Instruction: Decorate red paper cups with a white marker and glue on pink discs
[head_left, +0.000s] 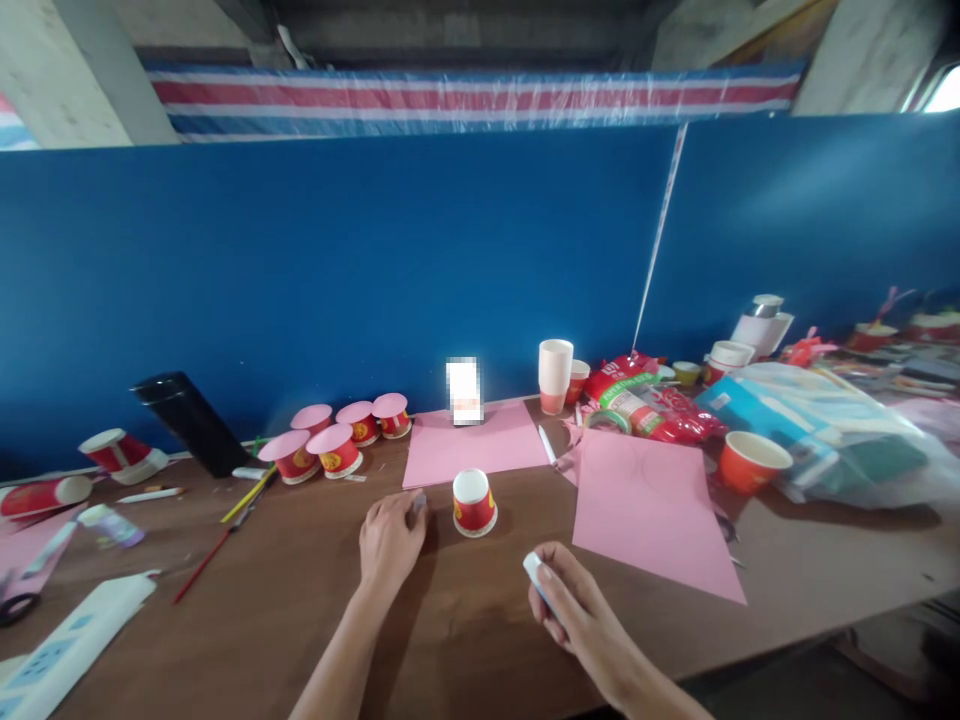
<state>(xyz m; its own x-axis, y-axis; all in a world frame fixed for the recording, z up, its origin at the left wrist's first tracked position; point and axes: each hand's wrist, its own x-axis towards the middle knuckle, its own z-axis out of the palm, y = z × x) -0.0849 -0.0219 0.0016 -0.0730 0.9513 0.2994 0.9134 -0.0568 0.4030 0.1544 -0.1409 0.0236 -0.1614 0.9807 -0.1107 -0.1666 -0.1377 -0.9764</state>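
Observation:
On the table between my hands stands a red paper cup (474, 510), upside down with its white base up. My left hand (391, 540) rests on the table just left of the cup, fingers curled. A small greyish piece (418, 502) shows at its fingertips; its kind is unclear. To the right and nearer to me, my right hand (566, 600) is closed round a short white stick with a bluish side (541, 578), which looks like a glue stick. Neither hand touches the cup.
Several upturned red cups topped with pink paper discs (336, 440) stand at back left, near a black bottle (191, 425). Pink sheets (652, 510) lie right and behind. A red packet (645, 400), orange cup (752, 462) and plastic bag (847, 440) crowd the right. A power strip (82, 650) lies front left.

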